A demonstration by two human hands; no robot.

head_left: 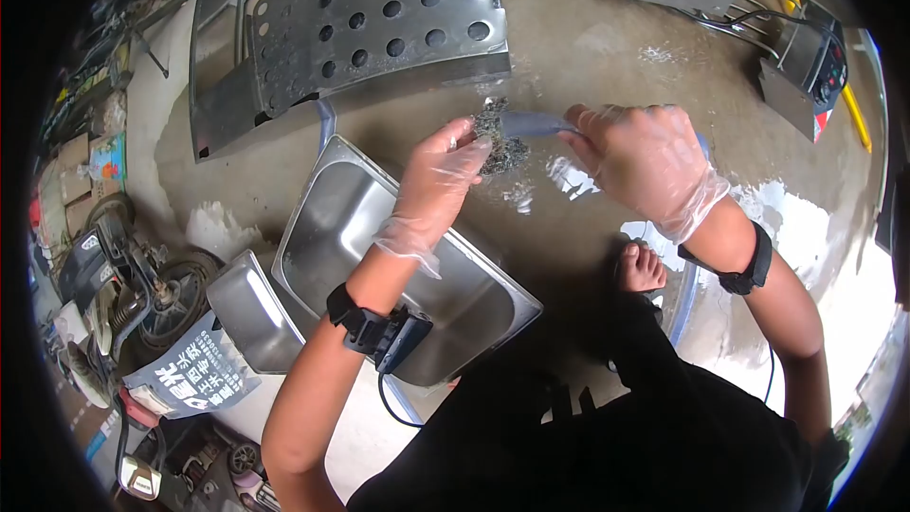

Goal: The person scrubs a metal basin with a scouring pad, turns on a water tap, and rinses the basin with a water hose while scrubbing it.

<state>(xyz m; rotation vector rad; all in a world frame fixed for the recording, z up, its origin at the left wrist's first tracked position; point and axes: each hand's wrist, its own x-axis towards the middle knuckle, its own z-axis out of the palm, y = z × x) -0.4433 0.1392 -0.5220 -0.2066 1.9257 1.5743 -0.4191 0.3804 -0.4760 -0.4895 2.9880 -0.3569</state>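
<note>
My left hand (442, 175), in a clear plastic glove, is closed on a steel wool scourer (495, 147), a dark tangle of wire. My right hand (649, 161), gloved the same way, is closed around a clear bluish hose (536, 123). The hose's end points left at the scourer; whether they touch I cannot tell. Below my left hand and forearm stands a rectangular stainless steel basin (327, 218), partly hidden by that arm. Beyond both hands lies a metal panel with rows of round holes (408, 33).
A smaller steel pan (248, 308) and a printed grey bag (194, 374) are left of the basin. Metal appliances with cables (806, 71) stand at the upper right. A wheeled machine (161, 294) is at the left. The concrete floor (578, 66) is wet; my bare foot (643, 267) is on it.
</note>
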